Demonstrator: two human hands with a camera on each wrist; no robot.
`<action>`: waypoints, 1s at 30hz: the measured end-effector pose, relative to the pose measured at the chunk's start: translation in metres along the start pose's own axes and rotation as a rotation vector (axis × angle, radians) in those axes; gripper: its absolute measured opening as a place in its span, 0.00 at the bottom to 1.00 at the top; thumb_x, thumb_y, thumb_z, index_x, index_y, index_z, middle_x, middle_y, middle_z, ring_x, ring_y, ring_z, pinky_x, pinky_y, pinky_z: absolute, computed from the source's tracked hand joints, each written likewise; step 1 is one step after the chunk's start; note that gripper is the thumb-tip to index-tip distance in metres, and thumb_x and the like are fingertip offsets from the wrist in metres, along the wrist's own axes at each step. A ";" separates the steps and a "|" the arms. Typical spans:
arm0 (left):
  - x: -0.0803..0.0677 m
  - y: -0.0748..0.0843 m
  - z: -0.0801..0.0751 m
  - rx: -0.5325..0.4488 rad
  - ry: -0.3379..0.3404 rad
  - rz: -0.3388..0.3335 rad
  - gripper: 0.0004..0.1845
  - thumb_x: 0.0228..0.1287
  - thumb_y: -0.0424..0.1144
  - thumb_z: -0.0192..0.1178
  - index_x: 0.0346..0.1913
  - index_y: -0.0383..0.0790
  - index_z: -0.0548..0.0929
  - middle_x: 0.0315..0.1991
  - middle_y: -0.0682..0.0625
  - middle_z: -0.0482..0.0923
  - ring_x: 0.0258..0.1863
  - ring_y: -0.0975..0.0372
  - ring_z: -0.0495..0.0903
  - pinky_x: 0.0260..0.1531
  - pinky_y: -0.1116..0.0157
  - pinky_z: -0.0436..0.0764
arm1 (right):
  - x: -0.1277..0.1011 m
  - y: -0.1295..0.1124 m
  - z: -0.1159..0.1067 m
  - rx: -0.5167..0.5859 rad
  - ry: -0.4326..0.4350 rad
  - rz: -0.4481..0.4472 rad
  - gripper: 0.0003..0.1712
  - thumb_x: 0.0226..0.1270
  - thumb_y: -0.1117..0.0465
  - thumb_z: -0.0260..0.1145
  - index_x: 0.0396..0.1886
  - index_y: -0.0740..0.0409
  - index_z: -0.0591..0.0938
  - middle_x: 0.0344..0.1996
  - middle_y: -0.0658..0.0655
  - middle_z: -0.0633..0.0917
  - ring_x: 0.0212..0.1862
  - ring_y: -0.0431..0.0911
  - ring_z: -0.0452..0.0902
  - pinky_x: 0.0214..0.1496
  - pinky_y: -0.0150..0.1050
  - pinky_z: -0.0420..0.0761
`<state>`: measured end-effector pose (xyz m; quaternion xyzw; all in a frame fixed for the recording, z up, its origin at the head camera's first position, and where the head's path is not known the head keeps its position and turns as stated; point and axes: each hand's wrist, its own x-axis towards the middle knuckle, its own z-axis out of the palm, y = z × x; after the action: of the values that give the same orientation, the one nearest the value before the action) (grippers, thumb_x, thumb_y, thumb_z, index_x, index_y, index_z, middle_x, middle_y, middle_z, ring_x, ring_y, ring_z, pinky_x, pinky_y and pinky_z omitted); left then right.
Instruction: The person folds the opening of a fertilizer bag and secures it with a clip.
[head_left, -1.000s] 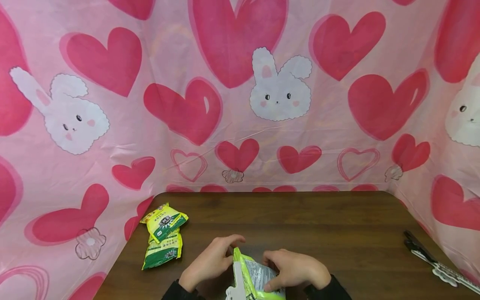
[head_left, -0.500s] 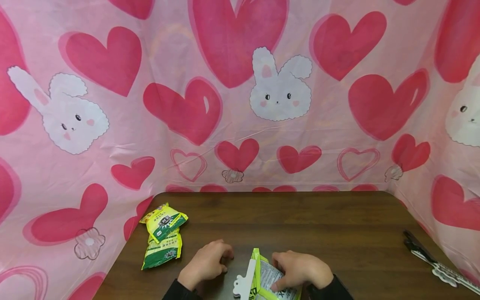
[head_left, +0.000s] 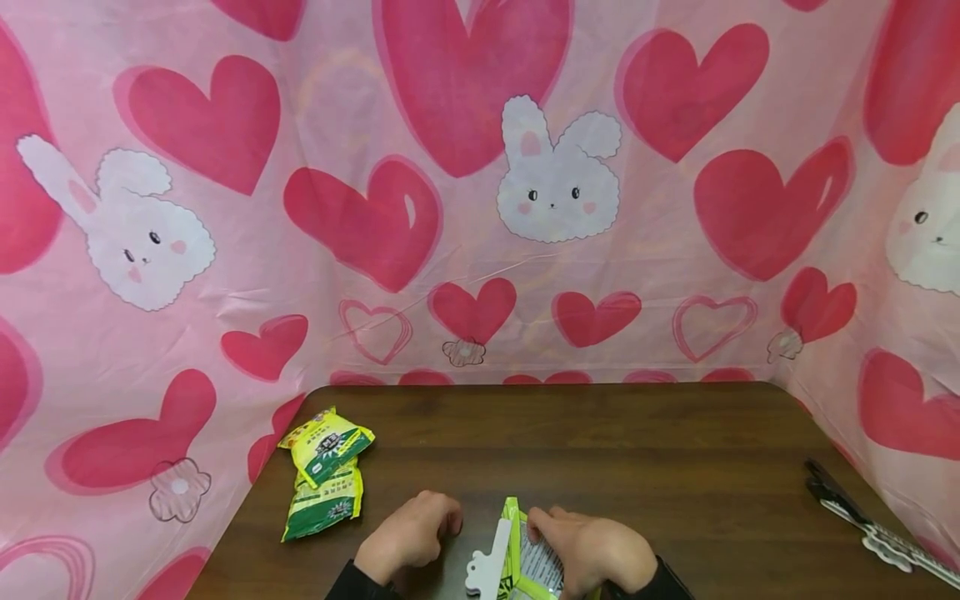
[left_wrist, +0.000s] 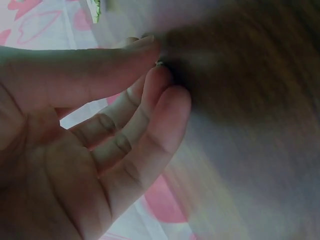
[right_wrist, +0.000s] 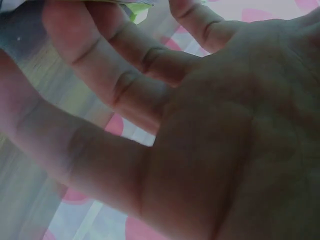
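Head view. The green snack packet [head_left: 534, 560] stands at the near edge of the bench [head_left: 600, 442], at about 6 o'clock on its top, with a white clip [head_left: 483, 565] fixed along its left side. The right hand [head_left: 592, 552] lies on the packet from the 3 o'clock side, fingers [head_left: 542, 525] curled over its upper edge and printed face, gripping it. The left hand [head_left: 411, 537] rests on the bench just beside the clip, at 9 o'clock from the packet, fingers folded under and holding nothing; a narrow strip of bare wood separates it from the clip. The packet's long axis runs roughly 12 to 6 o'clock, its top edge pointing away from the person. The right hand is the one in contact; the left is near but apart. Two more green packets [head_left: 326, 475] lie overlapped at the bench's left edge, about 9 o'clock, well apart from both hands. A black-and-white tool [head_left: 870, 525], too small to identify, lies at the right edge, about 3 o'clock.

Left wrist view. The left hand's palm [left_wrist: 65, 165] fills the frame, fingers [left_wrist: 150, 120] loosely bent and together over blurred wood; nothing lies within them.

Right wrist view. The right hand's palm [right_wrist: 225, 150] fills the frame; fingers [right_wrist: 115, 65] reach up to a green packet corner [right_wrist: 137, 10] at 12 o'clock. The contact itself is cut off by the frame.
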<state>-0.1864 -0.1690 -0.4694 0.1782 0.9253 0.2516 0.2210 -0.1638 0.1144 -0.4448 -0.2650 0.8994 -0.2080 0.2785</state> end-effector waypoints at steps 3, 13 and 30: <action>-0.001 0.000 0.001 0.000 -0.001 -0.010 0.20 0.52 0.15 0.68 0.36 0.45 0.85 0.28 0.51 0.75 0.28 0.59 0.73 0.32 0.61 0.76 | 0.001 0.001 0.000 0.016 -0.012 0.021 0.38 0.50 0.58 0.89 0.47 0.40 0.67 0.36 0.45 0.72 0.37 0.39 0.67 0.42 0.37 0.68; 0.001 -0.003 0.002 0.028 -0.030 -0.018 0.18 0.54 0.17 0.68 0.35 0.47 0.83 0.26 0.52 0.75 0.25 0.59 0.73 0.29 0.61 0.73 | 0.001 0.011 -0.005 0.206 -0.051 0.089 0.36 0.52 0.65 0.87 0.47 0.47 0.68 0.34 0.52 0.76 0.33 0.44 0.68 0.39 0.39 0.65; -0.006 -0.001 0.000 0.094 -0.080 0.046 0.19 0.53 0.17 0.66 0.29 0.48 0.81 0.25 0.56 0.73 0.23 0.64 0.68 0.25 0.66 0.69 | -0.012 0.042 -0.022 0.158 0.265 0.292 0.40 0.53 0.50 0.87 0.57 0.58 0.73 0.46 0.60 0.79 0.49 0.56 0.75 0.54 0.60 0.75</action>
<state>-0.1822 -0.1725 -0.4678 0.2194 0.9221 0.2057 0.2434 -0.1838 0.1592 -0.4453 -0.0797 0.9380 -0.2683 0.2046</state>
